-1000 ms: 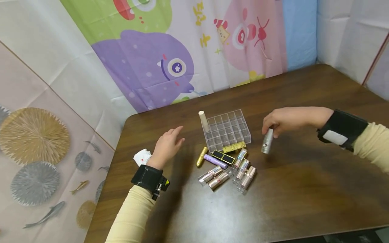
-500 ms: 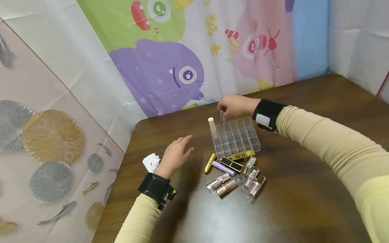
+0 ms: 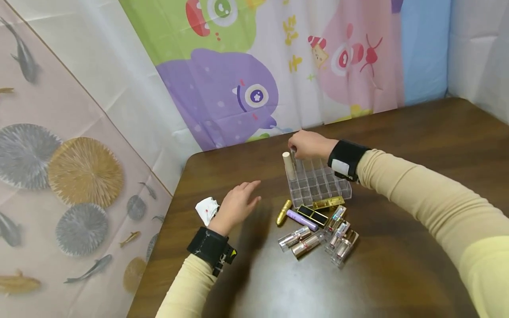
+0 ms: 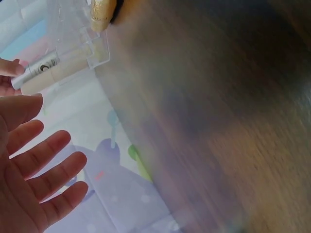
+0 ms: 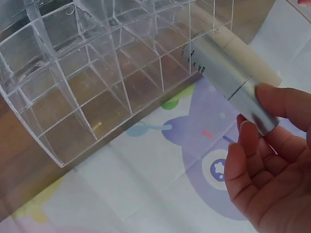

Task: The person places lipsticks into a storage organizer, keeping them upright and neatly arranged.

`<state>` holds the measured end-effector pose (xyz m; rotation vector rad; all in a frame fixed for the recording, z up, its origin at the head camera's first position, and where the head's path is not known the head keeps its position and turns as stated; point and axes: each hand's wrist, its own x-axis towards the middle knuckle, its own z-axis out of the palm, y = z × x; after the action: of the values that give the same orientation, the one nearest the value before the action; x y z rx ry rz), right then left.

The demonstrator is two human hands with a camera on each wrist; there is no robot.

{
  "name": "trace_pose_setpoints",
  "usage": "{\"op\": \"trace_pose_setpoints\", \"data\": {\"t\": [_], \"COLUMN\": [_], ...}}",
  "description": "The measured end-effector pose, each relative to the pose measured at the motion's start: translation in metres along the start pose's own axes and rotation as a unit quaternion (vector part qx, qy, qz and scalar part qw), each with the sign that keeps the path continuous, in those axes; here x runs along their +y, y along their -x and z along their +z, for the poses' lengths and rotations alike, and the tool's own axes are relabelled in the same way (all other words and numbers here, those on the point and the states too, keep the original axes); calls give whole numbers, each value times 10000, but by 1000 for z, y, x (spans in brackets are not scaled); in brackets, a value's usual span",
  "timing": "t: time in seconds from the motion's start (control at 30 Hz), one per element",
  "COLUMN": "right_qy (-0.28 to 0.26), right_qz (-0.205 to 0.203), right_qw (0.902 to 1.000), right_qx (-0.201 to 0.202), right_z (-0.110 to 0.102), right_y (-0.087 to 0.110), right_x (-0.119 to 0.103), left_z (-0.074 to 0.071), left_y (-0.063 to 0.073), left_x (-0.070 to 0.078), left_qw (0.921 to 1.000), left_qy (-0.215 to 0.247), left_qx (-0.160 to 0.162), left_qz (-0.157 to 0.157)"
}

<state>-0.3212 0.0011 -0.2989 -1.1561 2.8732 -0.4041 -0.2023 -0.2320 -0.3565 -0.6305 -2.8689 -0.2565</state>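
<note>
My right hand (image 3: 311, 145) pinches a silver lipstick tube (image 5: 228, 80) near its upper end. Its lower end sits in a back-row compartment of the clear divided organizer (image 3: 318, 181), as the right wrist view shows. Right beside it a cream-coloured tube (image 3: 289, 165) stands upright in the corner compartment. My left hand (image 3: 235, 206) hovers left of the organizer with its fingers spread and holds nothing. In the left wrist view its fingers (image 4: 58, 167) are apart, and the silver tube and the cream tube show beyond them.
Before the organizer lie a gold bullet-shaped tube (image 3: 283, 212), a purple tube (image 3: 302, 220), a black-and-gold case (image 3: 313, 216), a gold case (image 3: 328, 202) and several clear-capped lipsticks (image 3: 308, 245). A crumpled white tissue (image 3: 207, 210) lies left. A printed curtain (image 3: 238, 88) hangs behind the table.
My right hand has carried the silver lipstick tube from the organizer's right side to its back left and lowered it into a compartment. The left hand stays about where it was.
</note>
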Motion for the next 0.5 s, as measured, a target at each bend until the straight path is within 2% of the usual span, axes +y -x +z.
{"op": "trace_pose_setpoints", "data": {"t": [0.17,0.33,0.37,0.5], "right_qy": [-5,-31,-40,-64], "right_qz": [-43,26,50,110], "right_qw": [10000,10000,10000,9999], "right_qx": [37,-22,-31,-57], "right_z": [0,3,3,5], "right_y": [1,2,3,3], "right_x": [0,0,-1,-1], "left_z": [2,5,12,17], "left_y": [-5,-8,-10,-12], "left_x": [4,11,7,16], "left_qw": [9999,9993,9994,9986], "left_qy": [-36,122,124,182], "left_qx": [-126,-346,-307,-478], "left_qz": [18,-36,43,-113]}}
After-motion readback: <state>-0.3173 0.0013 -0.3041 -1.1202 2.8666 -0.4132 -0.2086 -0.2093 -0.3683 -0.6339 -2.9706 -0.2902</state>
